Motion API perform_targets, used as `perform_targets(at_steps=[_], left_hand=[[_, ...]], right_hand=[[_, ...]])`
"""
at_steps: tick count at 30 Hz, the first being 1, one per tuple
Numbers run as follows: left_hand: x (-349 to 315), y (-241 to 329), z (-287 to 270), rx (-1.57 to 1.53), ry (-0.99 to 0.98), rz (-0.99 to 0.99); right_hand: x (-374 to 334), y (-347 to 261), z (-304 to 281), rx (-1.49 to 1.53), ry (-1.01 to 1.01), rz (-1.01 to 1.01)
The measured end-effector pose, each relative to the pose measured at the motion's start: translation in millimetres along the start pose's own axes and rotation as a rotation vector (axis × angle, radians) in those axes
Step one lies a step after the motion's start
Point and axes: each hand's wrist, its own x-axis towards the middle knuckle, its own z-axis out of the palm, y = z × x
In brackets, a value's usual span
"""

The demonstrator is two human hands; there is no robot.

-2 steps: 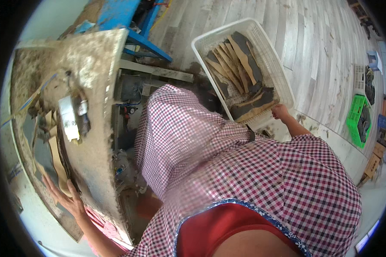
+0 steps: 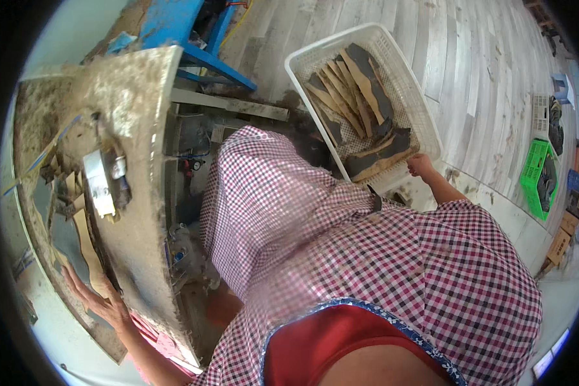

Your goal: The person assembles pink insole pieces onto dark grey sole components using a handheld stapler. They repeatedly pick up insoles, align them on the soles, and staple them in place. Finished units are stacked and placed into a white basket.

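Note:
On the worktable at left, my left hand (image 2: 101, 300) lies with its fingers stretched out over the near end of a stack of strips (image 2: 87, 238). They are tan on one face and dark grey on the other, with wavy edges, and look like leather. My right hand (image 2: 421, 166) is closed at the near right corner of a white plastic crate (image 2: 425, 106). Its fingers are curled by the rim, beside a dark strip with a tan edge (image 2: 381, 157); whatever they hold is hidden. More such strips (image 2: 347, 93) lie fanned out in the crate.
A small metal machine part (image 2: 99, 183) stands on the dusty worktable (image 2: 145, 257), beside the strips. Behind it is a blue metal frame (image 2: 215, 61). Further right on the plank floor stands a green crate (image 2: 538, 177) with dark pieces, near cardboard boxes (image 2: 560, 248).
The worktable and its contents sit slightly further left and lower in the picture. My left hand appears slightly lower in the picture; my right hand keeps its place at the crate corner.

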Motion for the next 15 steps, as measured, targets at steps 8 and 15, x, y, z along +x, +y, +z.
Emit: perform_targets(at_steps=[8, 15], left_hand=[[81, 120, -23, -0.251, -0.196, 0.628], [157, 208, 20, -0.238, -0.405, 0.375]], right_hand=[[-12, -100, 84, -0.069, -0.169, -0.138], [168, -200, 131, -0.22, -0.369, -0.381]])
